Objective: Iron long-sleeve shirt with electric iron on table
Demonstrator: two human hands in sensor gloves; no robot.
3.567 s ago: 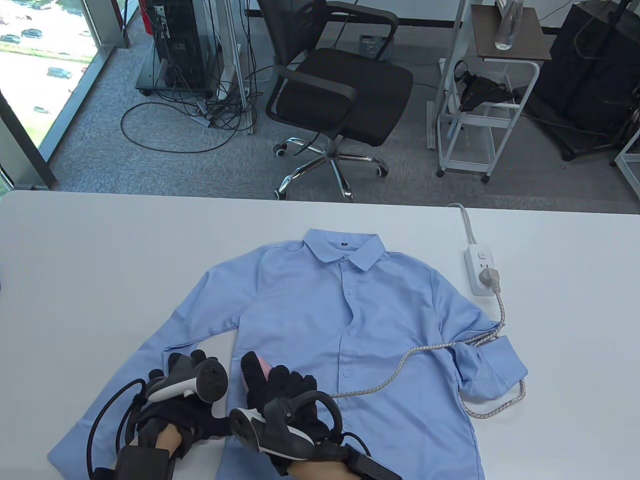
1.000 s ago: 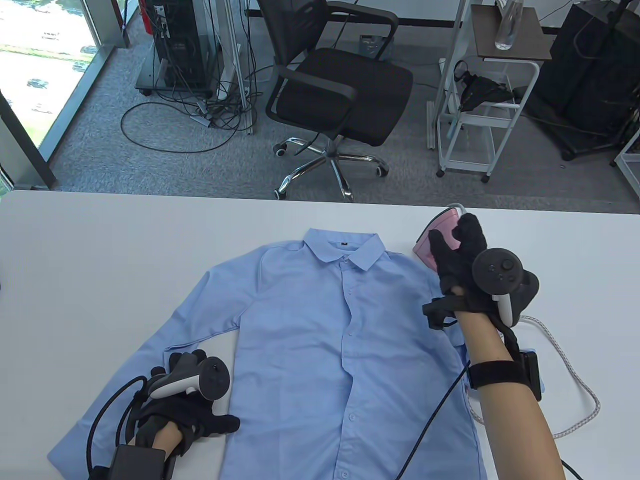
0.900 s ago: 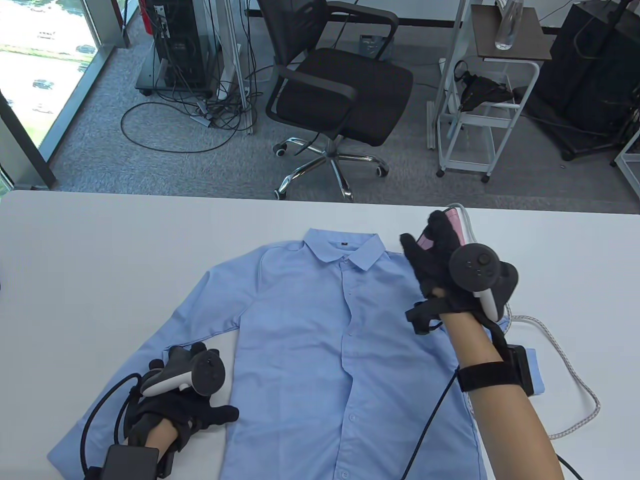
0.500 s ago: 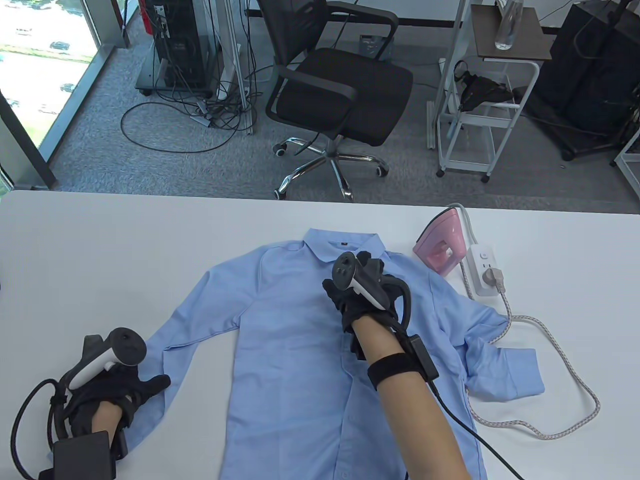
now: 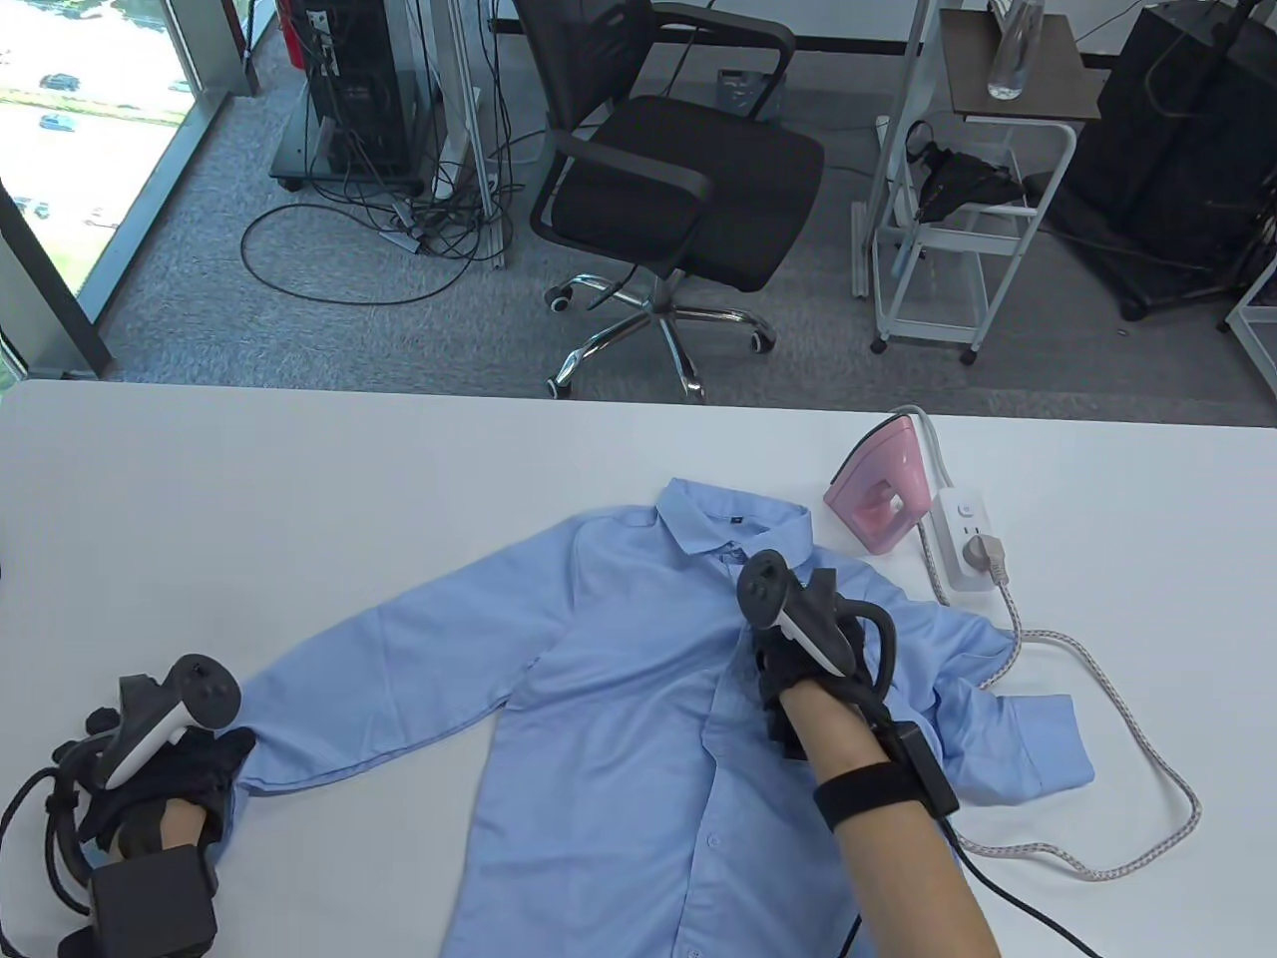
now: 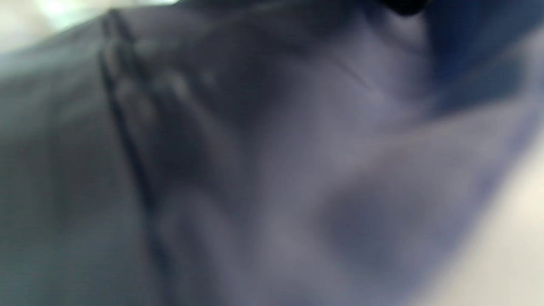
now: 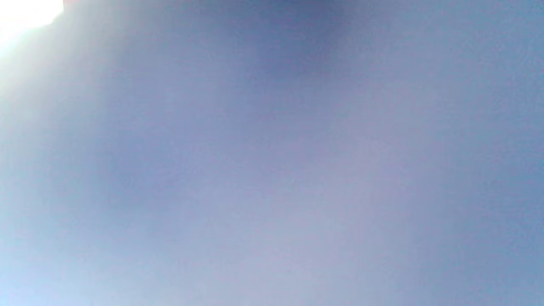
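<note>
A light blue long-sleeve shirt lies face up and skewed on the white table, collar toward the far right. Its left sleeve stretches out to my left hand, which grips the cuff end near the table's front left. The left wrist view is filled with blurred sleeve fabric. My right hand rests on the shirt's chest below the collar; its fingers are hidden under the tracker. The right wrist view shows only blue cloth. The pink iron stands upright by the collar, held by neither hand.
A white power strip lies right of the iron, with the iron's braided cord plugged in and looping beside the shirt's folded right sleeve. An office chair and a white cart stand beyond the far edge.
My right hand set the iron upright at the back right and came onto the shirt's chest. My left hand took the cuff and pulled the sleeve out to the left; the shirt shifted right and turned.
</note>
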